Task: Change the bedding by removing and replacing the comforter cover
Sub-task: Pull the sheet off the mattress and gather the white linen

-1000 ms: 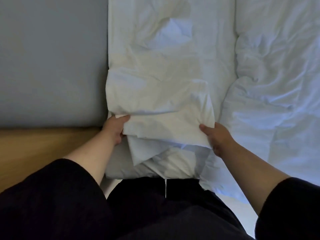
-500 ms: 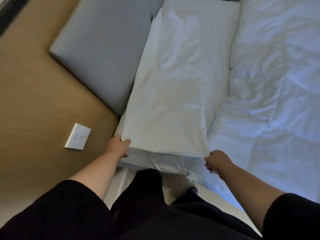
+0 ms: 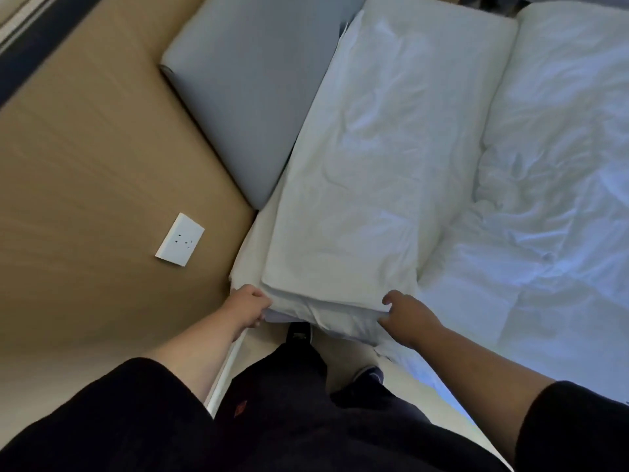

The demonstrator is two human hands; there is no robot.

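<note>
A long folded white comforter cover [image 3: 367,185] lies along the bed's left side, next to the grey headboard cushion. My left hand [image 3: 250,306] grips the near left corner of its folded edge. My right hand [image 3: 406,310] pinches the near right corner, thumb on top. A rumpled white comforter [image 3: 551,199] covers the bed to the right of the cover.
A grey padded headboard cushion [image 3: 252,93] sits against a tan wooden wall panel [image 3: 102,185] with a white wall socket [image 3: 179,245]. My dark trousers and shoes [image 3: 299,332] stand on the pale floor at the bed's near edge.
The cover's folded-back end has been laid flat and pulled toward me. My view has lifted and turned, bringing the wall panel and socket into sight. Both hands still hold the near corners.
</note>
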